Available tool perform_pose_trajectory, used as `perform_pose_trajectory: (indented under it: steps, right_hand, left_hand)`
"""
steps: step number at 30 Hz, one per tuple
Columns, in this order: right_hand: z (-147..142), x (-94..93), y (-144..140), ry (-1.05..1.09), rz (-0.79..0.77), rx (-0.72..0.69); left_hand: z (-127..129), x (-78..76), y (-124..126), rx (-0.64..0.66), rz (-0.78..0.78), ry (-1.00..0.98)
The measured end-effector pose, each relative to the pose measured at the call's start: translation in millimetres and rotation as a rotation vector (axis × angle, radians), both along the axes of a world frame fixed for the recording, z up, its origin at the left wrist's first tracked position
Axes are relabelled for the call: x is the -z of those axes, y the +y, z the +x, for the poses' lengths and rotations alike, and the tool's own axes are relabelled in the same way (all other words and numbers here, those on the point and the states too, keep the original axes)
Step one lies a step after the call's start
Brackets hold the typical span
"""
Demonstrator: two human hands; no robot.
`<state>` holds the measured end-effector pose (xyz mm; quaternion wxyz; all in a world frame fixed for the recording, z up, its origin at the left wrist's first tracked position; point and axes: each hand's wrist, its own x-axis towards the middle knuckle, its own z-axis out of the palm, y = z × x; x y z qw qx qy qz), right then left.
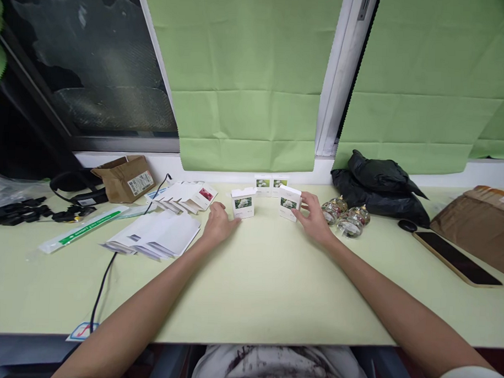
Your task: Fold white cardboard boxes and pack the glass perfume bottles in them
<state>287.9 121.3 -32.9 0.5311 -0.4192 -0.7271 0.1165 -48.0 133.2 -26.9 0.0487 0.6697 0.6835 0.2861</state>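
Several small white boxes with a flower picture stand on the pale green table (253, 277). My left hand (218, 225) rests on the table with its fingertips against the left box (243, 203). My right hand (315, 217) grips the right box (288, 202) from its right side. Two more boxes (270, 185) stand side by side behind them, near the wall. Small clear glass jars (345, 217) sit just right of my right hand.
Stacks of flat white cartons (155, 234) and printed cards (185, 196) lie at left, with a brown cardboard box (126, 178), black cable and headphones. A black plastic bag (380, 185), a phone (456, 258) and a brown parcel (480, 224) lie at right.
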Motion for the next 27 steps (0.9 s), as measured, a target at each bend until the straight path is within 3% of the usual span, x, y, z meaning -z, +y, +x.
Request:
perform_pose_trajectory:
  steps: [3,6,10,15,22,27]
  right_hand:
    - [1.0,-3.3,-2.9,-0.103,-0.019,0.023]
    - [2.1,-8.2,-7.8,-0.267,-0.019,0.047]
    - [-1.4,-15.5,-20.9,-0.476,0.057,0.009]
    - [-13.3,-19.9,-39.4,-0.66,0.095,-0.085]
    - [-23.4,-19.2,-47.2,-0.498,0.086,-0.221]
    - [-25.9,-19.7,-49.5,-0.189,-0.042,-0.214]
  left_hand:
    - [-0.2,-11.6,-7.5,0.009,-0.121,0.079]
    - [6.0,-20.5,-19.5,0.194,-0.188,0.145]
    - [24.4,-21.4,-36.7,0.471,-0.116,0.123]
    - [39.1,-13.8,-46.9,0.489,0.053,-0.019]
    - [37.7,-12.2,-47.4,0.775,0.288,-0.06]
    - [45.5,-15.9,-51.1,0.652,0.138,-0.238]
